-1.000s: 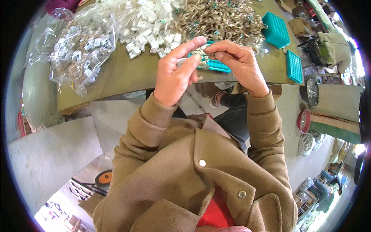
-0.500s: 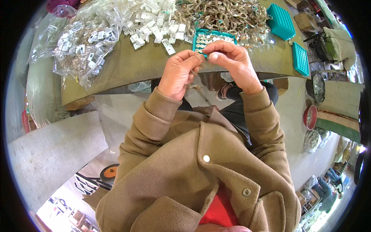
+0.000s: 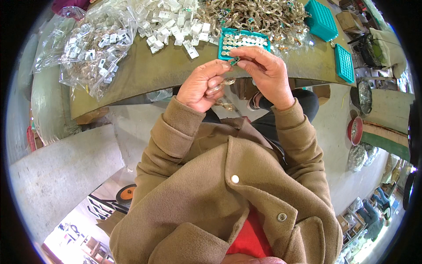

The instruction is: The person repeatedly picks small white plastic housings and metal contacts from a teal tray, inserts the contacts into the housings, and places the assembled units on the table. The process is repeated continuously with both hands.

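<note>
Just above the table's near edge, my two hands meet over a small green circuit board. Thumb and fingertips of my left hand pinch its left end. A clear, gold-tinted wire strand trails below that hand, with part of it looped by the curled fingers. My right hand has thumb and forefinger at the board's right end, closed on it. Directly behind the hands lies a teal tray with rows of round, silvery coin cells. Fingertips hide the board's finer details.
White plastic cases lie heaped at back left, beside a clear bag of similar parts. Tangled wire strands with green boards are piled behind the tray. Stacked teal trays and a single teal tray sit at right.
The green board has come into clearer view between the fingertips. My right hand has shifted slightly, and more of the strand shows beneath my left hand.
</note>
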The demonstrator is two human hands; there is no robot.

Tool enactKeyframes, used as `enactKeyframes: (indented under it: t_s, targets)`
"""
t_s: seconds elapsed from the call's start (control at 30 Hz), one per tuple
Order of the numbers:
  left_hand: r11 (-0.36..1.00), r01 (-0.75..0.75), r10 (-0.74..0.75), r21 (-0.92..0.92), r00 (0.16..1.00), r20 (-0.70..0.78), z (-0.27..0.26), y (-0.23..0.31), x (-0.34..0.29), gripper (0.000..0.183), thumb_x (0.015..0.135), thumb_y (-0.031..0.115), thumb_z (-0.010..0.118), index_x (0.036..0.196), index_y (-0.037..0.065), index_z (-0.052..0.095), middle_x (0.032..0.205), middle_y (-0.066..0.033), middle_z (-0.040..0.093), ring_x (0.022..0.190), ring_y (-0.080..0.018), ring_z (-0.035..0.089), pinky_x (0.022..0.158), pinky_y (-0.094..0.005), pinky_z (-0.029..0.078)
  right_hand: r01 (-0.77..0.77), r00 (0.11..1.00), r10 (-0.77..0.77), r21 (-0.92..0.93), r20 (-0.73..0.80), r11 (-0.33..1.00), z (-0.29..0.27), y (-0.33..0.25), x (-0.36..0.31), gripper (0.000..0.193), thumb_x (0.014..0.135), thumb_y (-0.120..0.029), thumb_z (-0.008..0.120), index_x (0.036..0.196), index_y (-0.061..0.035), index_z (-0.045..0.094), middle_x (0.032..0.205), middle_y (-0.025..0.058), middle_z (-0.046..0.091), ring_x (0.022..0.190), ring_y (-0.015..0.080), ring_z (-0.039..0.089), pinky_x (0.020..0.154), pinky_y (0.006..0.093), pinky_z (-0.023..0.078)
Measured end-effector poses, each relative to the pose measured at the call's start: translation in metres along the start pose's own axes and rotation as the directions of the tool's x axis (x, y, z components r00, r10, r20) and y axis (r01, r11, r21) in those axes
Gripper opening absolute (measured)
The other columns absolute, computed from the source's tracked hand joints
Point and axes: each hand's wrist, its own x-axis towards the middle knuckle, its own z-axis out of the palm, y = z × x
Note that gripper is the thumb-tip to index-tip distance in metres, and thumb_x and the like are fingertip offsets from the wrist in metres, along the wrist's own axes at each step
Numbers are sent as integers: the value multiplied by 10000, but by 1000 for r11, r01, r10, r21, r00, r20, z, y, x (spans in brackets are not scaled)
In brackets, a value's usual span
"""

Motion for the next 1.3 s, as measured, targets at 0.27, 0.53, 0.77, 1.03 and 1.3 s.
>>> enactKeyframes:
  t_s: [0.27, 0.53, 0.77, 1.03, 1.3]
  targets:
    - [940, -240, 287, 241, 941, -180, 8, -12, 6, 65, 919, 114, 632, 957, 61, 623, 606, 59, 523, 458, -10, 405, 401, -172, 288, -244, 944, 243, 23, -225, 970, 13, 3, -9, 119, 875, -14, 668, 994, -11, 667, 894, 19, 664, 769, 95, 607, 678, 231, 495]
    - [662, -474, 623, 581, 779, -74, 12, -33, 8, 43, 918, 41, 627, 956, 27, 617, 713, 38, 587, 587, -12, 500, 501, -174, 372, -428, 824, 566, 668, 12, 609, 26, 7, -11, 64, 872, -77, 701, 894, -38, 655, 801, -29, 613, 667, 44, 508, 596, 207, 419]
    - [593, -436, 614, 677, 788, -30, -5, -28, 2, 23, 873, 42, 676, 878, 26, 659, 788, 22, 621, 710, -43, 545, 632, -216, 457, -446, 810, 572, 772, 133, 452, 30, 2, -8, 60, 926, -76, 640, 943, -71, 582, 854, 4, 617, 706, 75, 590, 630, 232, 507]
    - [87, -47, 778, 995, 627, -39, -37, 40, 1, 259, 861, 263, 722, 823, 18, 649, 682, -89, 657, 607, -177, 617, 608, -290, 493, -495, 795, 587, 718, 149, 488, 37, 8, -7, 43, 954, -56, 590, 955, -71, 549, 833, 17, 611, 720, 89, 629, 645, 229, 536]
    - [-59, 124, 838, 990, 546, -18, -62, 30, 31, 236, 785, 255, 727, 823, 65, 593, 765, -105, 628, 683, -309, 608, 607, -416, 469, -522, 823, 535, 624, 190, 581, 45, 4, -10, 65, 936, -49, 592, 928, -66, 530, 748, -30, 502, 617, 48, 465, 562, 210, 371]
